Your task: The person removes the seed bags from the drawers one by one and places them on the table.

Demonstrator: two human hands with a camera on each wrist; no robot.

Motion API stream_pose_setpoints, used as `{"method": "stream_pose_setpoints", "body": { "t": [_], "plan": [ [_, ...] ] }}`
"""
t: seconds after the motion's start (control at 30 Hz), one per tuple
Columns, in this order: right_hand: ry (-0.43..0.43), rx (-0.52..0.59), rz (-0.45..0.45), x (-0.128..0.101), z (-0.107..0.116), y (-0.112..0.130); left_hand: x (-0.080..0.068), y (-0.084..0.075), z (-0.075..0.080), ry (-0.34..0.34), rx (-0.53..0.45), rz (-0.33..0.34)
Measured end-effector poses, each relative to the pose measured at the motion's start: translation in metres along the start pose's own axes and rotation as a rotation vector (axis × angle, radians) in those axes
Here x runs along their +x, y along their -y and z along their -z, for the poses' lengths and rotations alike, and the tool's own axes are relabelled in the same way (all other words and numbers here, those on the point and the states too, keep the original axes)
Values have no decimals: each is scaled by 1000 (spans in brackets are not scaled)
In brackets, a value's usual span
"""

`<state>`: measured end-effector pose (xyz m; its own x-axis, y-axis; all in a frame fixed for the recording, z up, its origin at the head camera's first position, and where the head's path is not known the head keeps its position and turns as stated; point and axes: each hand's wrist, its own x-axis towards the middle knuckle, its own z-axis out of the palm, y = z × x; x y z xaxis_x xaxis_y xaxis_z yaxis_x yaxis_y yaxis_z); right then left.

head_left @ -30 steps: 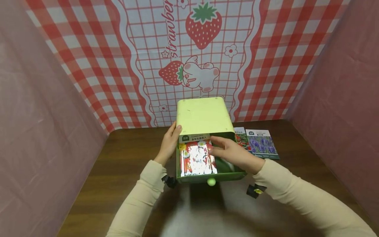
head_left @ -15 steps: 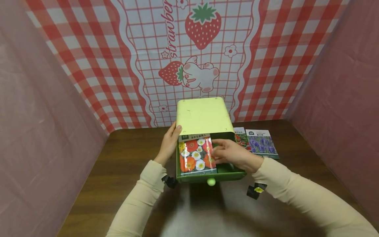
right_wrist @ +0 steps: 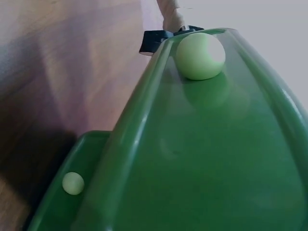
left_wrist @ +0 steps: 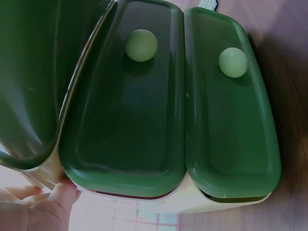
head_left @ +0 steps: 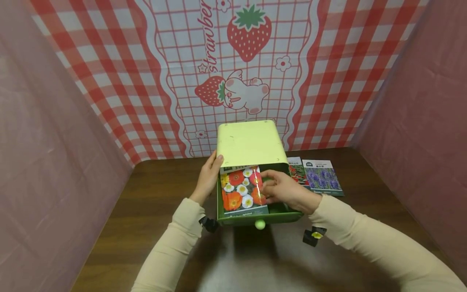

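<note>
A small drawer cabinet with a pale yellow-green top stands with its green top drawer pulled out. In the drawer's left part lies a seed packet printed with orange, red and white poppies, its head end partly under the cabinet top. My right hand pinches the packet's right edge with curled fingers, reaching into the drawer. Along the cabinet's left side rests my left hand, fingers extended and thumb at the front corner. The right wrist view shows only drawer fronts and a round knob; the right fingers are hidden there.
Right of the cabinet, a lavender seed packet lies on the wooden table, beside a red-patterned packet partly hidden by the cabinet. Below the open drawer, two green drawers sit pushed in. A strawberry-print checked cloth hangs behind.
The poppy packet's bright glare is gone and its header has slipped further under the cabinet top. My right hand has shifted slightly down with its edge. My left hand stays put.
</note>
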<state>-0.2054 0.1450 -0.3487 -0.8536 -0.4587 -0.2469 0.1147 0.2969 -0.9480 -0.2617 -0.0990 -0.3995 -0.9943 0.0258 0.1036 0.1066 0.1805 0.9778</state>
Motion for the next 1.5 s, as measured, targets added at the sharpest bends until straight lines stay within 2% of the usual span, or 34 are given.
{"method": "stream_pose_setpoints", "body": {
  "t": [0.17, 0.4, 0.73, 0.93, 1.2, 1.33, 1.5],
  "plan": [
    [-44, 55, 1, -4, 4, 4, 1, 1, 0, -8, 2, -10],
    [-76, 106, -65, -13, 11, 9, -1, 0, 0, -10, -21, -19],
    [-33, 140, -94, -31, 17, 11, 0, 1, 1, -12, -6, -41],
    [27, 141, -128, -49, 22, 16, 1, 1, 0, -17, -29, -43],
    [78, 144, -83, -72, 36, 20, 0, 0, -1, -41, -33, -51],
    [47, 169, -50, -77, 49, 24, 1, 1, 0, -41, -8, -52],
    [-34, 222, -20, -79, 67, 24, 1, 2, 1, -19, 2, -45]
  ]
}}
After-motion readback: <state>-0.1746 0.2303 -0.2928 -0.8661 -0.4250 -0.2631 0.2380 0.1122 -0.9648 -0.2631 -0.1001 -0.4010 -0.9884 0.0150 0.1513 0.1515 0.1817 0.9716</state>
